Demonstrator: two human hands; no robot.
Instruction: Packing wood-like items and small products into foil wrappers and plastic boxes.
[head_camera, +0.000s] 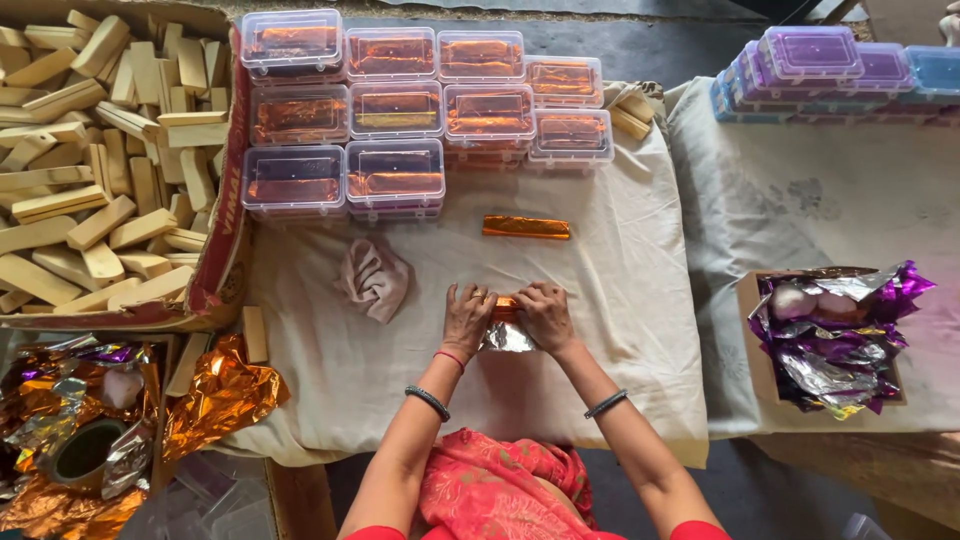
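Observation:
My left hand (467, 314) and my right hand (545, 313) both press on a small bar half wrapped in orange foil (507, 306), on a cream cloth. The silver inner side of the foil sheet (507, 338) sticks out below my hands toward me. A finished orange-wrapped bar (526, 227) lies a little beyond my hands. Past it stand stacked clear lidded boxes (396, 110) holding orange-wrapped bars.
A cardboard box of bare pale wooden-looking bars (95, 160) fills the left. A crumpled beige rag (374, 277) lies left of my hands. Loose orange foil (222, 394) and a tape roll (85, 452) sit at lower left. Purple foil in a box (830, 335) and purple-lidded boxes (830, 62) are at right.

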